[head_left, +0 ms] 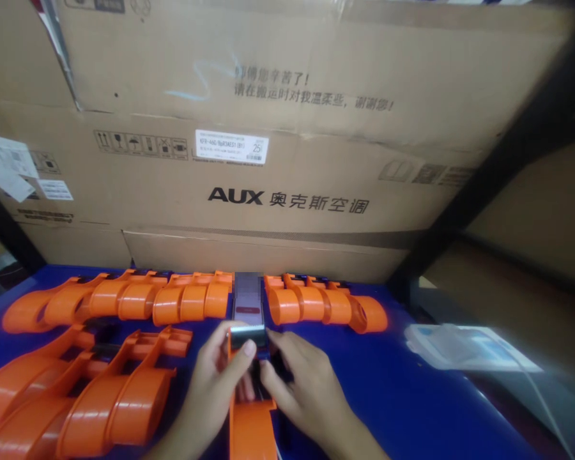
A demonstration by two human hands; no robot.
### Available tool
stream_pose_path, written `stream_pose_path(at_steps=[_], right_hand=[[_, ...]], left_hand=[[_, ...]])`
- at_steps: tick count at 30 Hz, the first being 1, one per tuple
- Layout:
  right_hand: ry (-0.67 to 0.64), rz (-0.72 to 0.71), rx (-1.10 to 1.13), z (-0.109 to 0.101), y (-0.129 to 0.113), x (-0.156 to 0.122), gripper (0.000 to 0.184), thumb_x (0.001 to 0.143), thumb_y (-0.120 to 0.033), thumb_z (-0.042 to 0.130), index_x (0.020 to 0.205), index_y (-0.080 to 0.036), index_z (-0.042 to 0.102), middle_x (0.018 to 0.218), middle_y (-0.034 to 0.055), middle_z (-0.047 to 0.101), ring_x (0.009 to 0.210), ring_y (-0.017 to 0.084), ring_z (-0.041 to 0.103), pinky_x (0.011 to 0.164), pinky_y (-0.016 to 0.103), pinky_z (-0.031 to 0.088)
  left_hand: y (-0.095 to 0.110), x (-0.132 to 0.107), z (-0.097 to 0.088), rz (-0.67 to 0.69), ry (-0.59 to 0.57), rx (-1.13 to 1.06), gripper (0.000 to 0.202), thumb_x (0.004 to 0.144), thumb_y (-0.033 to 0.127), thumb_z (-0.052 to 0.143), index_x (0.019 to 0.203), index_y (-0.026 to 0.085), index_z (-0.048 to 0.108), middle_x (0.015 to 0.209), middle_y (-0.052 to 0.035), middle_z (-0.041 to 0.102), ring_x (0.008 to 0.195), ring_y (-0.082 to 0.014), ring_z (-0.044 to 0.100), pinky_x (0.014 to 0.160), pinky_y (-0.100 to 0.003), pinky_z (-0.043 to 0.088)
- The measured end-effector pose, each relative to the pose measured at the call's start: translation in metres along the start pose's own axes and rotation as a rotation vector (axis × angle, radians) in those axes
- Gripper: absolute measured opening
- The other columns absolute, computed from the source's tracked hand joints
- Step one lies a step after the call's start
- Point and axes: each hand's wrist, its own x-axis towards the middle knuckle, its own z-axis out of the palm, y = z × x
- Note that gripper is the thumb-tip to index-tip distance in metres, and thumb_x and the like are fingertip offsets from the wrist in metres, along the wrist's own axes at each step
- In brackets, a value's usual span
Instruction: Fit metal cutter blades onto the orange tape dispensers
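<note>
An orange tape dispenser (253,429) is between my hands at the front centre, its round body toward me. A shiny metal plate (248,337) with a toothed edge crosses its far end. My left hand (214,382) is closed around the left side of that end, thumb on the plate. From the right, my right hand (309,378) pinches the dispenser beside a dark part, which the fingers partly hide. Just beyond stands a phone (248,297) with its screen lit.
Several orange dispensers (191,301) form a row at the back, more (93,409) at front left, and several (323,305) right of the phone. A blue surface (388,390) lies underneath. Behind rises a large cardboard box (287,172); a clear plastic packet (464,347) lies at right.
</note>
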Motion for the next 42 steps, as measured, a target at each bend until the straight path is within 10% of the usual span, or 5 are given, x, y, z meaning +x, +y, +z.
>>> stream_pose_path(at_steps=[18,31,42], right_hand=[[-0.126,-0.016,0.132,-0.001,0.0,0.004,0.015,0.098,-0.021,0.047,0.108,-0.02,0.058,0.088,0.0058,0.071,0.073,0.02,0.066,0.066,0.03,0.053],[-0.063,-0.124,-0.057,-0.002,0.005,0.006,0.048,0.092,-0.016,0.053,0.141,-0.013,0.054,0.126,0.0158,0.073,0.107,0.029,0.072,0.093,0.046,0.061],[-0.001,-0.157,-0.13,0.018,0.008,-0.009,0.053,0.09,-0.009,0.049,0.143,-0.009,0.05,0.098,0.0161,0.079,0.08,0.026,0.077,0.066,0.037,0.066]], left_hand=[[0.005,-0.001,-0.005,0.067,0.015,0.04,0.02,0.089,0.038,0.072,0.095,0.019,0.071,0.047,0.0096,0.046,0.039,-0.0047,0.032,0.046,-0.018,0.034],[0.003,0.006,-0.001,-0.129,0.094,-0.227,0.031,0.085,0.047,0.076,0.094,0.017,0.07,0.052,0.0064,0.053,0.044,-0.0058,0.046,0.048,-0.017,0.039],[0.005,0.0,0.001,-0.128,0.041,-0.164,0.03,0.081,0.04,0.081,0.096,0.016,0.072,0.054,0.0058,0.054,0.042,-0.0037,0.039,0.043,-0.016,0.033]])
